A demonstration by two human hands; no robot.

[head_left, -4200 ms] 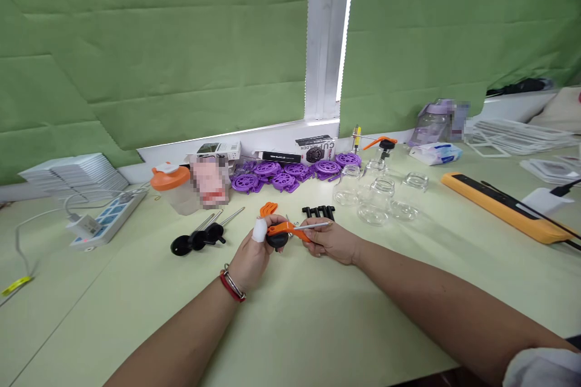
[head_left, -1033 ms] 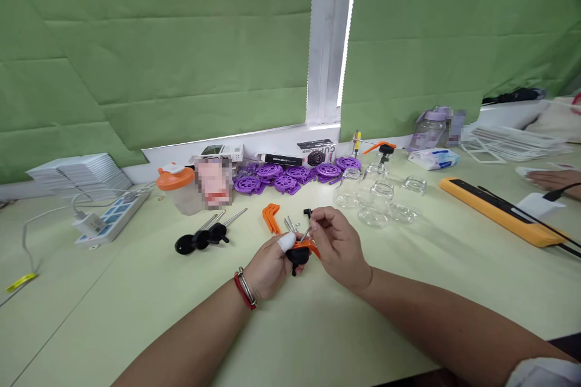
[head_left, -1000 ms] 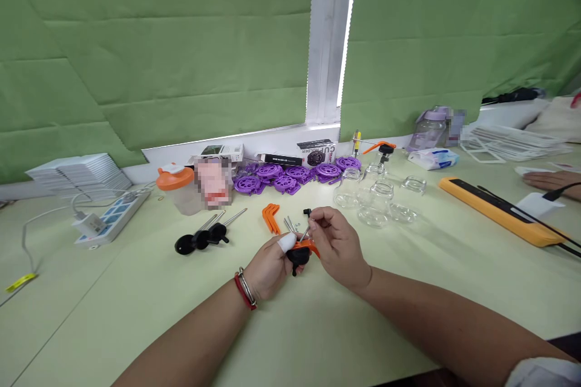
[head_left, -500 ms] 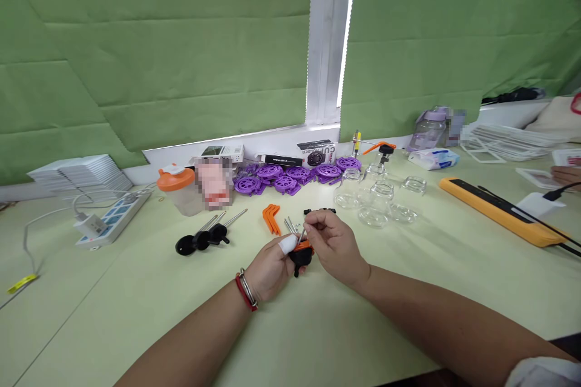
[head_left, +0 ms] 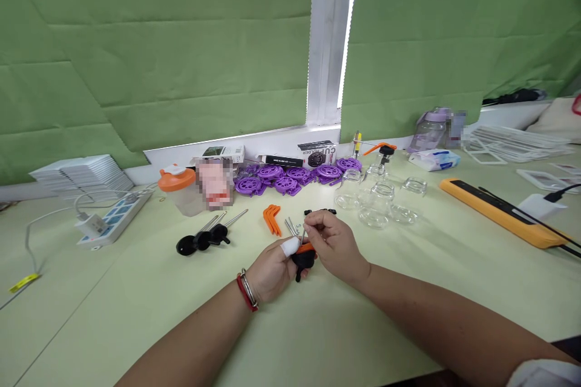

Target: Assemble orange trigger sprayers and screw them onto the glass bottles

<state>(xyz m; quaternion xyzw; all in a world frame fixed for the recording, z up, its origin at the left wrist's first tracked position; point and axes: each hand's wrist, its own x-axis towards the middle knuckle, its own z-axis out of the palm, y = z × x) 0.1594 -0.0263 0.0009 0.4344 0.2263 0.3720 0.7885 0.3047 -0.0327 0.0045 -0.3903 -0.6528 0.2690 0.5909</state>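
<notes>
Orange-and-black pump part (head_left: pixel 303 256) sits low over the pale green table (head_left: pixel 318 326), near the middle, pinched in the left hand (head_left: pixel 272 267), whose white-taped thumb presses on its top. Over to the right hand (head_left: pixel 333 243): fingertips closed narrow on a thin metal rod (head_left: pixel 302 234), standing steeply with its lower end at the orange part. Left of all this, a white power strip (head_left: pixel 111 220) lies well apart. Far side, a row of purple wheels (head_left: pixel 295 174) runs along the wall, and clear glass jars (head_left: pixel 376 196) cluster to the right of the hands. Left again, black knobs with metal stems (head_left: pixel 204 237) lie flat. Just beyond the hands, loose orange levers (head_left: pixel 271 217), then spare metal rods (head_left: pixel 289 227) and a small row of black pieces (head_left: pixel 320 212), which the right knuckles partly hide.
</notes>
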